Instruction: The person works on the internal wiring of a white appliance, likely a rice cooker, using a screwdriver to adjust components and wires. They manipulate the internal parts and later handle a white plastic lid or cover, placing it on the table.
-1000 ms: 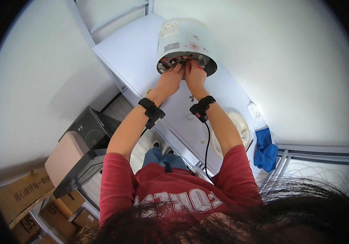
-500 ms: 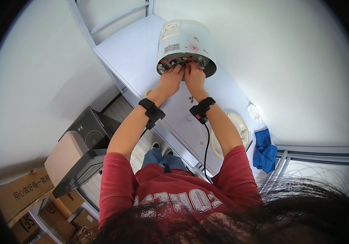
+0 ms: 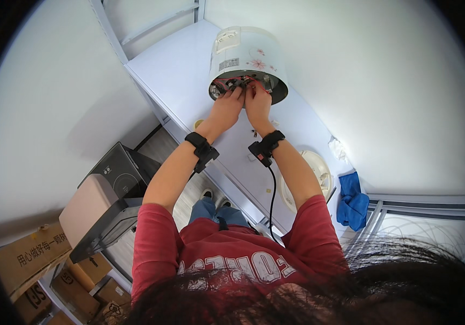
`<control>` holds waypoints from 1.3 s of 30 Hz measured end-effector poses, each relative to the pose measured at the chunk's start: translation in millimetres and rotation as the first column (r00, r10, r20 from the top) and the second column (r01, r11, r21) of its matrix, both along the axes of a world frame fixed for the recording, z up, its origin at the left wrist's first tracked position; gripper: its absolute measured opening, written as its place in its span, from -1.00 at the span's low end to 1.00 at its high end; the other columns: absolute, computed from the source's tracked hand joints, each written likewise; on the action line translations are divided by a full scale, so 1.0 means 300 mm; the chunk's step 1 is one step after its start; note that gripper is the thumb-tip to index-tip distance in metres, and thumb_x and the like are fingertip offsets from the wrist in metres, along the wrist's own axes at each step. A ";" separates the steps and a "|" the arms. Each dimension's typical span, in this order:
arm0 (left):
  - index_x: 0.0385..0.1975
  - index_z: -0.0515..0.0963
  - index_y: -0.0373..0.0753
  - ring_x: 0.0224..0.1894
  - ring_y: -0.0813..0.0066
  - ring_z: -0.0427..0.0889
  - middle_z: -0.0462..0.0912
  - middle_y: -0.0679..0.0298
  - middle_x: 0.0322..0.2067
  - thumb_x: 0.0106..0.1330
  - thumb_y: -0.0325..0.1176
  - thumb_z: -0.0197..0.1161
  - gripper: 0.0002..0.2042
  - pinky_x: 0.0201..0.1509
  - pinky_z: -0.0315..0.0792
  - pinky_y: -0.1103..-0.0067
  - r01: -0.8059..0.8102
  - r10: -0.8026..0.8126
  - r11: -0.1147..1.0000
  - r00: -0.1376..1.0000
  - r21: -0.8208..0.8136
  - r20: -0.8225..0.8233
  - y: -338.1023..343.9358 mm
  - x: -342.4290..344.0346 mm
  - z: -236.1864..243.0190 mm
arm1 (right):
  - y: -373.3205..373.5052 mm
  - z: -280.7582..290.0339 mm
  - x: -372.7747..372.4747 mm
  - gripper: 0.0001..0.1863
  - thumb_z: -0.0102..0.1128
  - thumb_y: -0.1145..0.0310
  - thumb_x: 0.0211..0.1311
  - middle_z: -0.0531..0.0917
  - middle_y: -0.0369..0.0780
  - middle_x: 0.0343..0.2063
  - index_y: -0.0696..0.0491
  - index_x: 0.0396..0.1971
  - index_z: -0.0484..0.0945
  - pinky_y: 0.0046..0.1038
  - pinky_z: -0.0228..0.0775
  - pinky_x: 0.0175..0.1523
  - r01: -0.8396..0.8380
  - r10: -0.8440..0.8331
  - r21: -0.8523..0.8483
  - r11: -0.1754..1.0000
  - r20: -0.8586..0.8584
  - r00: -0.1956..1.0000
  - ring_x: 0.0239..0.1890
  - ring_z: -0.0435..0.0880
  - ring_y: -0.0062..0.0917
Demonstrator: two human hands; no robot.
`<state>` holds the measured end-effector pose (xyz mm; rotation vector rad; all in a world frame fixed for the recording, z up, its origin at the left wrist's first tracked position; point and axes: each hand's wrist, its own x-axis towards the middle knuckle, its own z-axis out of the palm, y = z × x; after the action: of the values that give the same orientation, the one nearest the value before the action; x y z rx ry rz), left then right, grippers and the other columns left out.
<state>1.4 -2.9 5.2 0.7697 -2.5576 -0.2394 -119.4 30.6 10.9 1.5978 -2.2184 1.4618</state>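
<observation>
Both hands are right at the mouth of the cooker point(image 3: 251, 51), fingertips inside its rim! The cooker lies on its side on the table point(image 3: 162, 62), straight ahead of the fingers, its long axis running away from them and its open end facing back toward the wrists.

Now the key relation: the red wires point(image 3: 221, 82) sit just ahead of and beside the fingertips, looping across the opening. The left hand point(image 3: 226, 111) is nearer the bundle on the left; the right hand point(image 3: 258, 105) sits by the right-hand stretch, its tips a touch farther in. The two hands are close beside each other, a narrow gap between them.

And the grip? Left fingers lie close together, bent into the opening; right thumb and forefinger draw near each other. Whether either is clamped on a wire, I cannot tell: the tips are lost among dark parts. Behind the fingers, between the wrists, lies a small metal piece point(image 3: 254, 132).
</observation>
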 end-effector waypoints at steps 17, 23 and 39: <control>-0.33 0.51 -0.24 -0.34 0.11 0.58 0.45 0.20 -0.14 0.19 -0.44 0.20 -0.91 -0.32 0.49 0.34 0.011 0.037 0.994 0.897 0.106 -0.440 0.007 0.023 0.022 | 0.084 -0.003 -0.056 -0.85 0.12 0.54 0.11 0.64 -0.09 -0.42 0.14 -0.29 0.57 -0.37 0.46 -0.34 -0.200 0.176 -0.101 0.975 -0.212 0.961 -0.45 0.64 -0.26; -0.18 0.45 -0.28 -0.38 0.11 0.56 0.40 0.12 -0.18 0.05 -0.55 0.19 -0.72 -0.36 0.50 0.35 -0.140 0.131 0.990 0.864 0.018 -0.486 0.011 0.035 0.054 | 0.038 -0.033 -0.036 -0.88 0.12 0.52 0.14 0.63 -0.08 -0.50 0.17 -0.33 0.58 -0.38 0.44 -0.37 -0.101 0.093 -0.148 0.984 -0.063 0.994 -0.47 0.65 -0.32; -0.07 0.46 -0.16 -0.33 0.14 0.60 0.45 0.17 -0.12 0.05 -0.57 0.17 -0.62 -0.36 0.52 0.36 -0.131 0.104 0.990 0.924 -0.050 -0.367 -0.014 0.059 0.014 | 0.000 0.008 0.015 -0.83 0.19 0.38 0.16 0.63 -0.09 -0.57 0.17 -0.35 0.64 -0.41 0.40 -0.38 0.141 -0.121 -0.121 0.983 0.155 0.980 -0.55 0.59 -0.35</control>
<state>18.9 -7.0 9.3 0.7683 -2.1512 -0.2234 -114.9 30.5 13.1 1.3182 -2.1999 1.6978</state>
